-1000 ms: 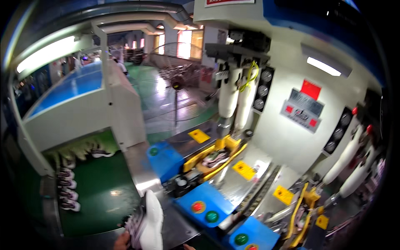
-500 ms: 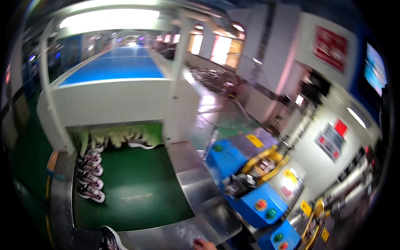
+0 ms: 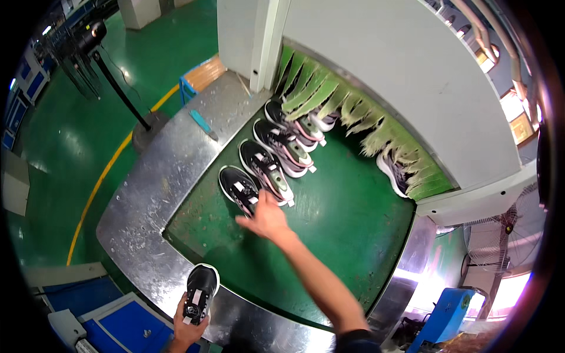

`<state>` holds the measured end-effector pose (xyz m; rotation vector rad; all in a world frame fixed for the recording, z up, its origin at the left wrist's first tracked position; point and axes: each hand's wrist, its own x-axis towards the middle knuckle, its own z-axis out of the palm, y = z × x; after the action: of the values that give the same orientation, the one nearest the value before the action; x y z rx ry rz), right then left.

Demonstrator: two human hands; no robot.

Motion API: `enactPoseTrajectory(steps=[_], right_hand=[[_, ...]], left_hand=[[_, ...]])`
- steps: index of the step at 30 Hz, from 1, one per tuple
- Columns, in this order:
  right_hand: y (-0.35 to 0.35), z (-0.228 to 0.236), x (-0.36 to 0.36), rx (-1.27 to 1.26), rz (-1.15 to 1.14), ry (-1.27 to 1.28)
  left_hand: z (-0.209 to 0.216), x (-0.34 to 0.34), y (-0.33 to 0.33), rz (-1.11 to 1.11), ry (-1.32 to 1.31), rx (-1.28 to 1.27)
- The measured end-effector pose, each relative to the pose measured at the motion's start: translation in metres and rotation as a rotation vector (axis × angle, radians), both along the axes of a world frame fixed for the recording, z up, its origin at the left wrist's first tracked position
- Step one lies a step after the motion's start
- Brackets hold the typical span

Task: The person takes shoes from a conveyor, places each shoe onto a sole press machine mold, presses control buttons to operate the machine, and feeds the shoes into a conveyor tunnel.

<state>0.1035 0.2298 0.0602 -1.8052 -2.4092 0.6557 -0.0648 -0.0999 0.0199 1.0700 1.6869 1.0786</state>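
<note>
1. The left hand (image 3: 189,330) grips a black shoe (image 3: 202,288) around its heel end, above the near metal rim (image 3: 268,320). The toe points away from the person and the laces face up; holding it by the heel probably keeps the upper and front free.
2. The right hand (image 3: 268,219) reaches over the green surface (image 3: 335,247), thumb spread, fingers at the heel of the nearest shoe (image 3: 235,183). Whether they have closed on it, I cannot tell. Coming in from the heel side seems natural, since the other shoes crowd its far side.
3. That shoe ends a slanting row of shoes (image 3: 266,162), close side by side, toes toward the left rim. The heels face the middle of the surface, which likely makes them easy to reach.
4. The row's far end runs under a ragged green curtain (image 3: 318,91). A lone shoe (image 3: 391,173) lies partly under its right part; the cut strips presumably let shoes pass beneath.
5. Half a second earlier, the right hand was at the lower edge, well apart from the row; now it is at the nearest shoe.
6. The held shoe was then cut off by the lower edge; now it shows whole, along with the left hand.
7. The view has turned left: of the machines at the right, little shows but a blue box (image 3: 441,317).
</note>
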Motion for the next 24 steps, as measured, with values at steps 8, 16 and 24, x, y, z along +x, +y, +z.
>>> enactPoseTrajectory(steps=[8, 16, 24], right_hand=[[-0.074, -0.002, 0.048, -0.362, -0.262, 0.172], [-0.444, 0.149, 0.192, -0.371, -1.279, 1.000], [-0.485, 0.213, 0.194, 0.637, -0.520, 1.149]], left_hand=[[-0.014, 0.000, -0.029, 0.087, 0.034, -0.065], [0.115, 0.067, -0.001, -0.240, 0.038, 0.390], [0.220, 0.266, -0.015, -1.174, -0.885, 0.337]])
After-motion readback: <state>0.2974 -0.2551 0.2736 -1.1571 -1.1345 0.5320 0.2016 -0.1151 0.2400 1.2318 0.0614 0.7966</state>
